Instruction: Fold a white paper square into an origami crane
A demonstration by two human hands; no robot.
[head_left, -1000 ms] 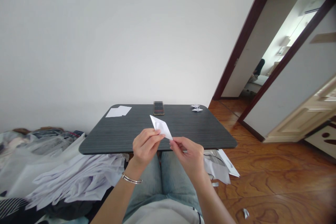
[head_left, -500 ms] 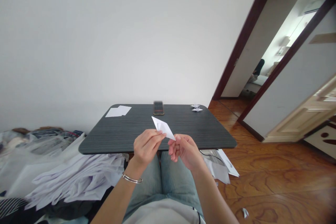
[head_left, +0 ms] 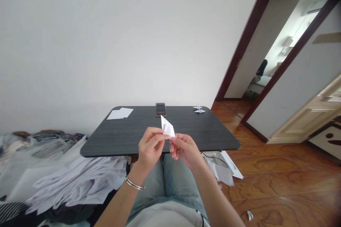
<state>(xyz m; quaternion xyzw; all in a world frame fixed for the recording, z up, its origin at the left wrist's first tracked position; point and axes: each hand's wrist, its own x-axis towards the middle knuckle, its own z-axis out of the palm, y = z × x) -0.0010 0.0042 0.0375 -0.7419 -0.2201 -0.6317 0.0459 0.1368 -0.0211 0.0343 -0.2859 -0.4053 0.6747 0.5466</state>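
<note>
And here we are at the table: the left hand (head_left: 150, 149) is raised at the middle of the frame, wrist bent, fingers curled over and reaching across toward the right, with a thin metal bangle (head_left: 134, 183) sitting on the forearm. The right hand (head_left: 185, 150) comes in from the other side, palm turned up toward the person, fingers curled inward. Both hands are in a narrow pinch, closed tight on the lower end of the folded paper (head_left: 167, 127), and they nearly meet there.

That paper is crisp, white and creased into a slim kite shape. Its long axis stands almost upright, leaning a little, with the pointed tip aimed up and to the left, away from the person. It's held in the air over the near half of the table (head_left: 202, 131), right in front of the phone (head_left: 161, 110).

The tabletop is dark with a fine streaky grain and rounded corners. Two small paper cranes (head_left: 199, 109) sit at its far right corner, and flat white sheets (head_left: 119, 113) lie at the far left. Below, the person's faded jeans (head_left: 149, 184) show under the hands, with a pale crumpled heap (head_left: 80, 184) at lower left and loose paper (head_left: 221, 168) on the wooden floor (head_left: 279, 184) at right.
</note>
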